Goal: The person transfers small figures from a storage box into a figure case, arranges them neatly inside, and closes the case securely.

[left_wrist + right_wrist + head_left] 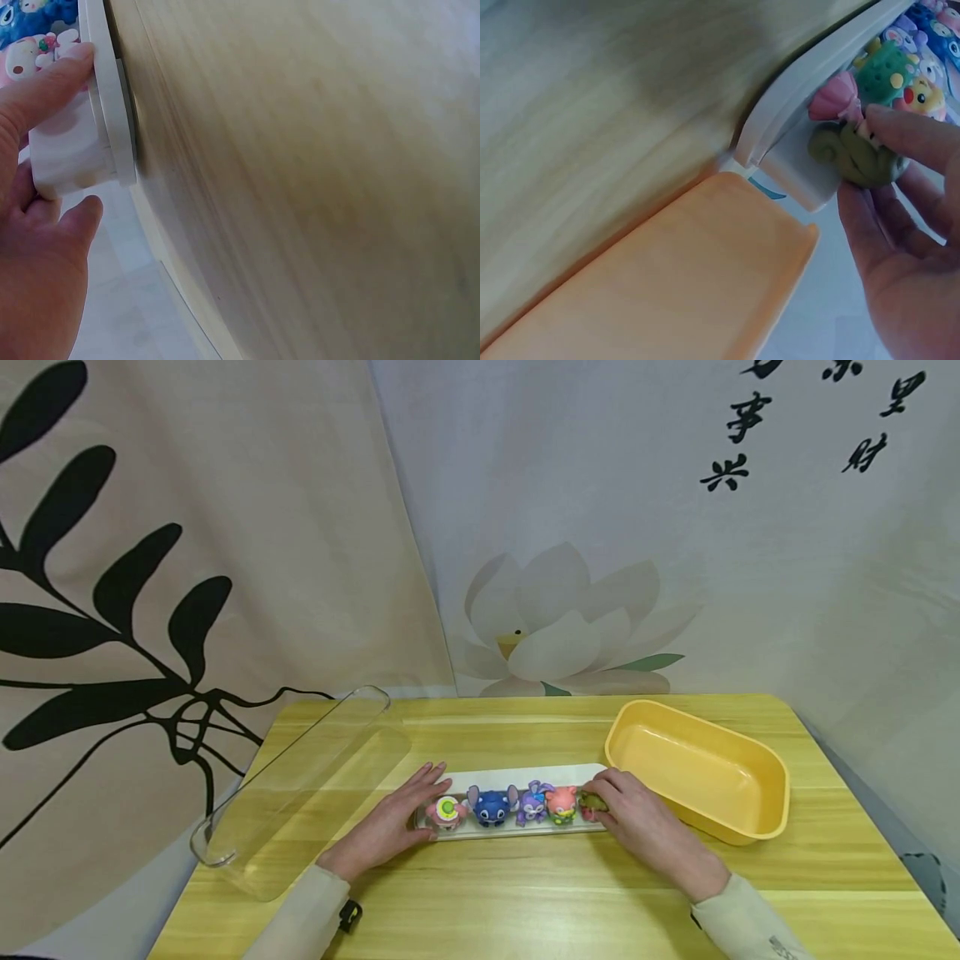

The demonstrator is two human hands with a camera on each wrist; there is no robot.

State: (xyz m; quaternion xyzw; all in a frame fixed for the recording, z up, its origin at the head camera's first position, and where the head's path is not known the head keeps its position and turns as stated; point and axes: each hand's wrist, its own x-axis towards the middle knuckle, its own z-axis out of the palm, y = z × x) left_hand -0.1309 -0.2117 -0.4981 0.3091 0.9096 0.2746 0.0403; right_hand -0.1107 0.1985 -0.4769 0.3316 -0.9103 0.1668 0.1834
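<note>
A long white display base (517, 779) lies across the table with several small toy figures standing on it in a row. From the left come a pink one with a green-and-white disc (447, 812), a big-eared blue one (492, 808), a purple long-eared one (532, 803) and a pink-and-green one (561, 804). My left hand (392, 828) grips the base's left end, its thumb at the front edge. At the other end my right hand (647, 828) pinches an olive-green toy figure (859, 154) above the base. A pink bow (835, 97) shows beside that figure; whether it belongs to it I cannot tell.
A clear plastic cover (300, 785) lies slanted on the left of the wooden table (525, 893). A yellow tub (697, 764) stands on the right, close to my right hand. Behind the table hangs a printed cloth (570, 460).
</note>
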